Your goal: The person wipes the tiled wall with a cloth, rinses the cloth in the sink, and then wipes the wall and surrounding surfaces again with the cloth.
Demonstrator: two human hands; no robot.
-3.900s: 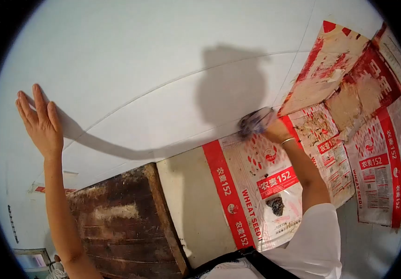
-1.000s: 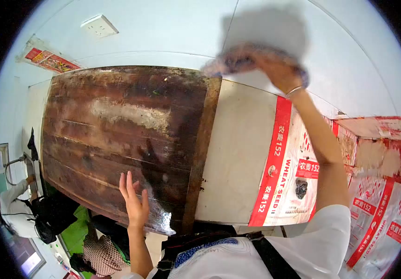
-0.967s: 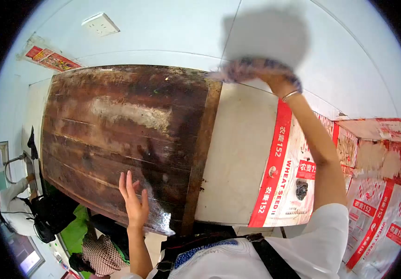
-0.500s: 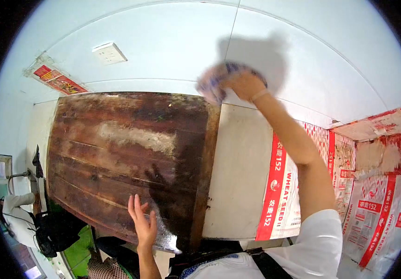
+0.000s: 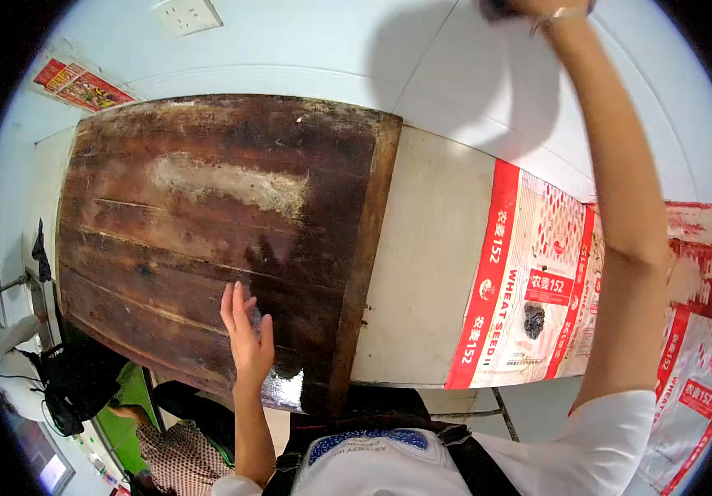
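My left hand (image 5: 248,339) is open, its fingers apart, above the front of a worn dark wooden tabletop (image 5: 207,256). It holds nothing, and I cannot tell whether it touches the wood. Up at the white tiled wall (image 5: 306,50), my right hand (image 5: 533,5) is mostly cut off by the top edge of the view. A small dark part of a cloth (image 5: 496,8) shows at its fingers; the rest is out of sight. The right arm casts a large shadow on the wall.
Right of the tabletop lies a pale board (image 5: 422,248), then red-and-white wheat seed sacking (image 5: 513,289) bearing a dark crumpled lump (image 5: 534,321). A wall socket (image 5: 187,15) and red sticker (image 5: 83,84) are at upper left. Another person in a patterned top (image 5: 178,455) is at lower left.
My right hand has moved up and right along the wall with the cloth, to the view's edge. The view has tilted down and shifted; my left hand remains open over the tabletop.
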